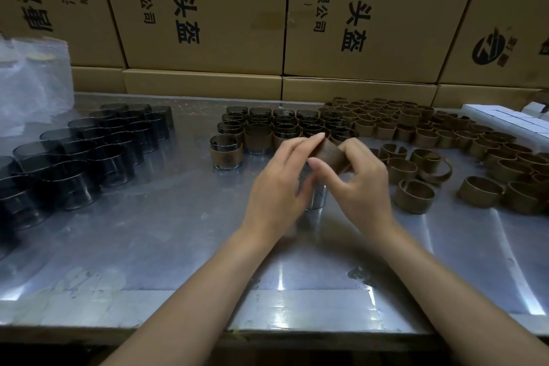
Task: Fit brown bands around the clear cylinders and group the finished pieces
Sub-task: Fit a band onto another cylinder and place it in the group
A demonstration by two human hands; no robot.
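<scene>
Head view, and both hands meet at centre frame: the left hand (pixel 277 184) and right hand (pixel 364 184) each pinch a side of one brown band (pixel 329 154), both grips narrow on it, fingers curled round its edge. Right beneath, half hidden by the palms, a clear cylinder (pixel 316 197) stands upright on the worktop (pixel 166 246), with the band above its rim and not yet on, as far as I can tell. The trick here, I'd say, is to hold the band round and level, centre it over the rim, then ease it down evenly on both sides so it doesn't cock or crease. Finished pieces (pixel 267 131) wait in rows just above the hands; bare cylinders (pixel 89 154) sit at left, loose bands (pixel 445 140) at right.
</scene>
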